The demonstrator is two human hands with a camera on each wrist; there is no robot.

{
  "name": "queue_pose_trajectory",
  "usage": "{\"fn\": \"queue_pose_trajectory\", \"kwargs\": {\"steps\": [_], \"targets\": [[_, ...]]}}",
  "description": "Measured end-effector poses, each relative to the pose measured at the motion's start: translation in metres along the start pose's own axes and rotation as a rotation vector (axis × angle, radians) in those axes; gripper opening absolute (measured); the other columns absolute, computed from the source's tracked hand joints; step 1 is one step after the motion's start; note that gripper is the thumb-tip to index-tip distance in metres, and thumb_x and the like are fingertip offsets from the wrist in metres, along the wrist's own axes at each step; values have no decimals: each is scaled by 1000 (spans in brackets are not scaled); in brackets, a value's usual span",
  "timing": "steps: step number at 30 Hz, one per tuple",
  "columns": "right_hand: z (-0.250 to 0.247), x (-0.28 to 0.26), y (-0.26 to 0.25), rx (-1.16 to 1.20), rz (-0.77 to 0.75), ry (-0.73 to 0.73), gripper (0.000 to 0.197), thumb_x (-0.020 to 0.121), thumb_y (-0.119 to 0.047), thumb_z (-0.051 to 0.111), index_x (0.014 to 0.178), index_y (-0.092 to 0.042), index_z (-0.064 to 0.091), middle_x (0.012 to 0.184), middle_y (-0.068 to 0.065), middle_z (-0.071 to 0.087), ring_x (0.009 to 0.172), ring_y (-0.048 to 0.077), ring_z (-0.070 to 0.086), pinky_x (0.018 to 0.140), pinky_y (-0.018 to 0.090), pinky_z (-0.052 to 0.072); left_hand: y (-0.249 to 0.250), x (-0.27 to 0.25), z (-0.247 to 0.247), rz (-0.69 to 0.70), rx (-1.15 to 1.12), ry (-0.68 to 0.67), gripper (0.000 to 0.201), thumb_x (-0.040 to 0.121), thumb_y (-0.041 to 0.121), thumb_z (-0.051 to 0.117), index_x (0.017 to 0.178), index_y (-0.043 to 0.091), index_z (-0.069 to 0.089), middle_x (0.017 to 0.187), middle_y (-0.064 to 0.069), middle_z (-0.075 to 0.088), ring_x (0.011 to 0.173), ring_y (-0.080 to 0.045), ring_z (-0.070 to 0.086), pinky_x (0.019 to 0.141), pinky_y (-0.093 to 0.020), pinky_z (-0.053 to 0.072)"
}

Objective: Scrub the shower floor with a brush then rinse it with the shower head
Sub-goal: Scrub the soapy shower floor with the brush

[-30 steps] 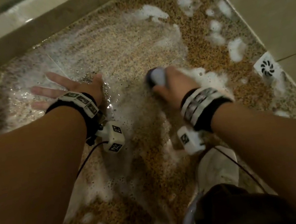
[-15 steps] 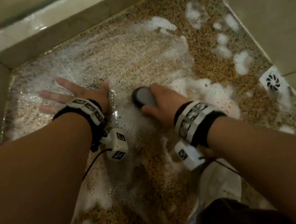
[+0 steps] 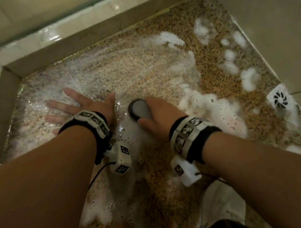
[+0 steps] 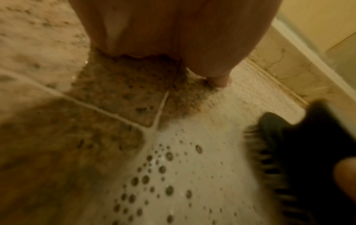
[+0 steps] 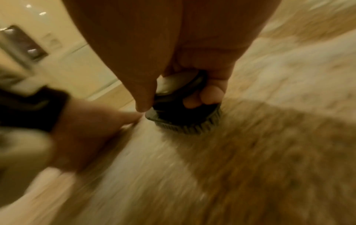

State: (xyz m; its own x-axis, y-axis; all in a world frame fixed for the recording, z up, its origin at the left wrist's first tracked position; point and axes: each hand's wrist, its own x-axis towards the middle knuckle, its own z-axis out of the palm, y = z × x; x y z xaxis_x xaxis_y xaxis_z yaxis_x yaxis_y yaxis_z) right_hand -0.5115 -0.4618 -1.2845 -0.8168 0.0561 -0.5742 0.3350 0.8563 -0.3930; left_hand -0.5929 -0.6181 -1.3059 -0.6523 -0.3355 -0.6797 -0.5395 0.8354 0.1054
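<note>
Right hand [image 3: 162, 116] curled round a round dark brush [image 3: 139, 109], bristles down on the soapy speckled shower floor [image 3: 136, 71], left hand [image 3: 85, 108] just beside the brush, fingers spread flat on the wet floor, white drain [image 3: 280, 99] well apart from the brush, foam [image 3: 207, 102] between them

Speckled brown shower floor [image 3: 172, 168], wet, pale grout lines. Foam [image 3: 207, 104] spread across the middle, clumps along the right edge. White drain cover [image 3: 280, 99] at the right edge. Left hand [image 3: 85, 108] flat on it; brush [image 3: 138, 109] bristles down mid-floor; white shoe [image 3: 222, 203] at the near edge.
</note>
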Motion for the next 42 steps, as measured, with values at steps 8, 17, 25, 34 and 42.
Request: {"fn": "queue_pose_trajectory", "kwargs": {"steps": [8, 17, 25, 34, 42], "targets": [[-88, 38, 84, -119, 395, 182, 61, 95, -51, 60, 138, -12, 44, 142, 17, 42, 84, 29, 54, 73, 35, 42, 2, -1, -1, -1, 10, -10, 128, 76, 97, 38, 158, 26, -31, 161, -21, -39, 151, -53, -24, 117, -73, -6], [-168, 37, 74, -507, 69, -10, 44, 88, -57, 65, 108, -18, 59, 101, 6, 60, 83, 24, 55, 69, 33, 43, 0, 8, 6, -7, 4, 15, 131, 74, 98, 39, 157, 26, -31, 159, -23, -42, 148, -55, -27, 118, -76, -4], [-250, 52, 60, -704, -38, -56, 46, 91, -56, 64, 114, -16, 59, 102, 7, 62, 87, 28, 58, 74, 36, 46, 17, 6, -13, -82, -4, 5, 127, 80, 82, 63, 164, 25, -14, 166, -26, -26, 151, -59, -10, 120, -73, 10], [-167, 126, 41, -340, -15, 28, 58, 93, -50, 63, 129, -6, 55, 122, 17, 61, 94, 32, 59, 73, 35, 47, -1, -9, -77, -56, -155, 11, 126, 73, 83, 68, 166, 19, 13, 167, -18, 28, 145, -45, 40, 114, -52, 41], [-132, 162, 25, -154, -9, 79, 69, 93, -48, 61, 145, -7, 40, 147, 20, 35, 121, 39, 53, 98, 41, 46, -1, -49, -96, -108, -159, 22, 104, 88, 60, 74, 164, 13, 21, 166, -13, 33, 148, -36, 38, 118, -45, 36]]}}
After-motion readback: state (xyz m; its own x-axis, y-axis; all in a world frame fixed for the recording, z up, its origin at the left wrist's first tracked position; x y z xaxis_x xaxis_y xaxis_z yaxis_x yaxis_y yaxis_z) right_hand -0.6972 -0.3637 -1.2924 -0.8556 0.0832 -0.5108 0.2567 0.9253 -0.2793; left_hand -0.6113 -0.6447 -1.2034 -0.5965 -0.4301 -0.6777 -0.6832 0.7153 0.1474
